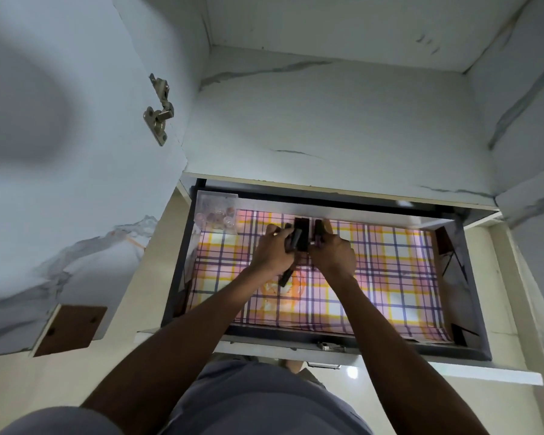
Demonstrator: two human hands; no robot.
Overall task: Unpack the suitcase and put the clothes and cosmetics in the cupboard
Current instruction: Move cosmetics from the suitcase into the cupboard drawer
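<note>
An open cupboard drawer lined with pink, yellow and purple checked paper fills the middle of the view. Both my hands reach into it near its back wall. My left hand grips slim dark cosmetic sticks, one of them poking out below my palm. My right hand holds another dark cosmetic item. A dark box-like cosmetic stands between the hands. The suitcase and the clothes are out of view.
A clear plastic box with small round items sits in the drawer's back-left corner. An empty marble-patterned shelf lies above the drawer. The open cupboard door with a metal hinge stands at the left.
</note>
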